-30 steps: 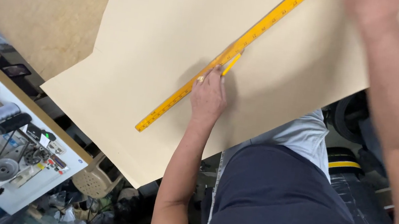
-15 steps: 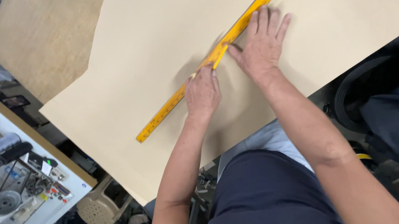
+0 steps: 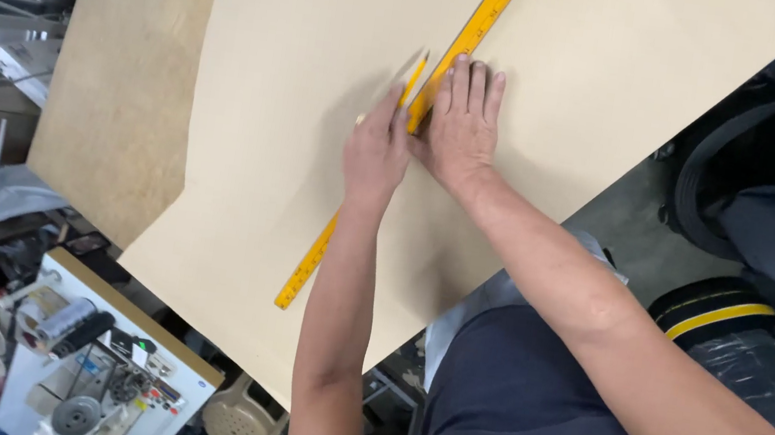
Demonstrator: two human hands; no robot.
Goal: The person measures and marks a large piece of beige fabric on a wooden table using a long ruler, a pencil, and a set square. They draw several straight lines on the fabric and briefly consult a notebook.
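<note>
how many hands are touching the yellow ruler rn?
2. The left hand holds a pencil against the yellow ruler near its middle; the right hand lies flat beside it, pressing the ruler onto the tan sheet.

A: What carries the work?

B: A tabletop (image 3: 123, 89) of rough brown board, showing bare at 9 o'clock.

A: And directly on it?

B: 1 large sheet of tan paper (image 3: 295, 83), covering it from 12 to 6 o'clock, its lower corner hanging past the edge.

A: Anything on the sheet?

B: 1 long yellow ruler (image 3: 317, 253), lying flat, slanting from 7 towards 1 o'clock.
</note>
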